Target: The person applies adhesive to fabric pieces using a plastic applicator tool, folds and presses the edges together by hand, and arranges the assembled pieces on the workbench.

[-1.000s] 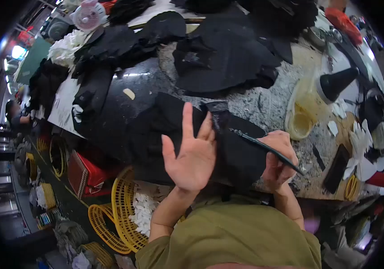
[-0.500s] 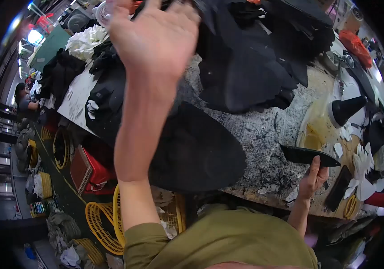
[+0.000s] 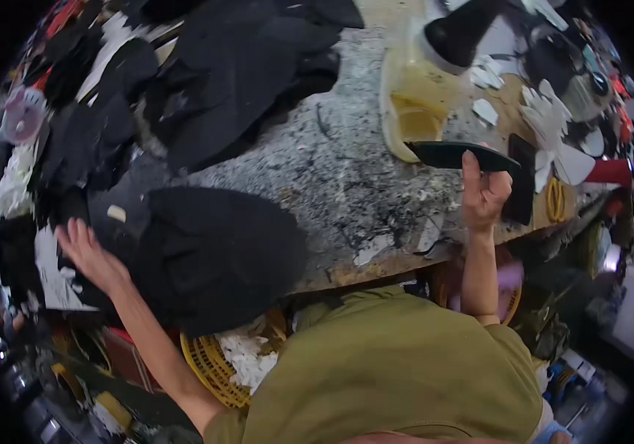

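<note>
Desk (image 3: pixel 361 155) in the head view is speckled and stained; a black sheet (image 3: pixel 221 251) overhangs its front-left edge. Beside it, the left hand (image 3: pixel 96 257) spreads released fingers; the right hand (image 3: pixel 486 191) grasps a dark, flat tool (image 3: pixel 459 156). Room edges blur, details indistinct.

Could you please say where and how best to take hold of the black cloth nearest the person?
I'd pinch the black cloth at its near edge, coming from the person's side, thumb above and fingers beneath: it lies spread out, and that edge seems to overhang the table above the yellow basket. The left hand looks free; the right hand holds a dark tool.
</note>
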The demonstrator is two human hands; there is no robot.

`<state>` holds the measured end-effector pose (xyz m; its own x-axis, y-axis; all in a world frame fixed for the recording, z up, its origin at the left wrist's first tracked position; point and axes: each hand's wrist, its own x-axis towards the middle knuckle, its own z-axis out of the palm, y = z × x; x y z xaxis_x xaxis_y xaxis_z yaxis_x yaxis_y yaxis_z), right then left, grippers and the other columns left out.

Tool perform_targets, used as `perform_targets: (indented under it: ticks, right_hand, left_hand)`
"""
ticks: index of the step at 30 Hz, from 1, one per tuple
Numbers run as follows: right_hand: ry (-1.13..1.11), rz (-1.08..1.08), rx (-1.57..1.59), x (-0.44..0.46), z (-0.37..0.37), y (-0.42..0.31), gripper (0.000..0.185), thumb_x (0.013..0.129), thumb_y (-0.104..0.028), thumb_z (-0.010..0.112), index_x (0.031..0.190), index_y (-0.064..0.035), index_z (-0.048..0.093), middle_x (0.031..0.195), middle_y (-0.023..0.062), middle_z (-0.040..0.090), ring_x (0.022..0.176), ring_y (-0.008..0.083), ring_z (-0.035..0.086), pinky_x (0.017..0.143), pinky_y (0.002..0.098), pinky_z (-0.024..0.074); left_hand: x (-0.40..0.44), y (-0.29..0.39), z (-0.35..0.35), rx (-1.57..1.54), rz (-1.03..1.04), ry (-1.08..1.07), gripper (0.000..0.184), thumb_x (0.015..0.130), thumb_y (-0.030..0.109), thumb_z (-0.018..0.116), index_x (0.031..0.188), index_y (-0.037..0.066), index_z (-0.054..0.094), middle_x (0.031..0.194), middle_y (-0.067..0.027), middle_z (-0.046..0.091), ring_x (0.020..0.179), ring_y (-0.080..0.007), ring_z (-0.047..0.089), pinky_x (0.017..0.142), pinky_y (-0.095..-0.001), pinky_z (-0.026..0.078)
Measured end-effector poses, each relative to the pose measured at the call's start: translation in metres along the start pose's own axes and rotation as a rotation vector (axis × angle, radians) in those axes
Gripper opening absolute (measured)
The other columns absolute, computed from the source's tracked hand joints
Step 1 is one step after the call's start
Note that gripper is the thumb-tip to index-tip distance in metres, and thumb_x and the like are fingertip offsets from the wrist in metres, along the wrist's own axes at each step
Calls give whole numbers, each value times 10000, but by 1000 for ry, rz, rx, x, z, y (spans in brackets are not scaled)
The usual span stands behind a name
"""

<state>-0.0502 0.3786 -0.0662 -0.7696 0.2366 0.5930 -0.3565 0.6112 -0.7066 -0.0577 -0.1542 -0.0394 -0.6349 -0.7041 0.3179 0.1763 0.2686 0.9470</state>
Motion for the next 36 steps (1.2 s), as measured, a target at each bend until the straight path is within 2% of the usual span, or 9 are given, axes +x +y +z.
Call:
perform_targets:
  ticks: [3,5,9,15,17,21,24,29,36]
  right_hand:
    - [100,186,-29,21,-25,5,154,885,-124,673,847,24,654,675,49,632,600,84,531,570,270,440]
    - [70,49,-97,38,-26,8,132,876,-116,670,842,10,648,673,82,629,585,145,563,559,281,433]
    - [-314,-257,-281,52,4,-5,84,833,-73,680,899,-31,653,847,117,670,776,284,620,675,381,439]
    - [-117,-453,-235,21,-5,7,101,866,-16,629,964,-3,652,913,133,668,853,317,632,788,382,465]
    - [-291,-530,-311,11,-11,-6,112,880,-7,605,982,0,651,897,136,656,837,319,623,772,389,470]
    - [-92,-369,-238,-24,-23,27,155,929,-35,558,1054,27,626,981,141,659,852,253,621,795,357,471]
    - [165,242,418,-23,-13,35,228,978,-95,522,1136,56,585,1079,108,635,942,154,587,864,273,473]
    - [58,283,616,-12,35,-31,159,944,-77,581,1075,1,623,989,48,655,839,103,594,728,239,483]
    - [-819,-629,435,-21,113,-114,283,726,-68,678,1007,-40,652,921,63,655,780,232,621,739,354,468]
  left_hand:
    - [-132,64,6,646,624,-810,534,823,162,698,1286,-29,515,1241,-173,584,1149,-328,558,999,-418,410]
    - [-192,72,20,851,598,-1125,568,749,220,790,1224,-13,583,1221,-200,596,1145,-382,560,971,-451,450]
    - [-212,60,19,807,625,-1015,407,735,183,803,1064,-17,668,1142,-179,648,1092,-332,619,846,-394,531]
    - [-194,56,17,335,110,-891,212,712,90,786,910,37,730,848,-89,686,726,-233,627,640,-319,507]
    - [-207,52,32,392,286,-871,151,718,52,773,860,41,726,782,-64,646,678,-222,599,585,-312,481]
    - [-232,50,53,357,542,-699,185,724,74,762,893,39,696,783,-46,618,659,-204,582,556,-307,461]
    - [-256,55,85,290,630,-728,205,706,38,767,898,22,696,766,-49,608,624,-197,577,514,-303,445]
    - [-216,65,67,745,568,-441,348,685,286,809,913,85,640,879,-51,586,785,-235,554,672,-369,395]
    - [-178,35,23,1091,382,-372,147,776,81,690,902,91,614,789,-18,607,726,-189,581,692,-334,380]
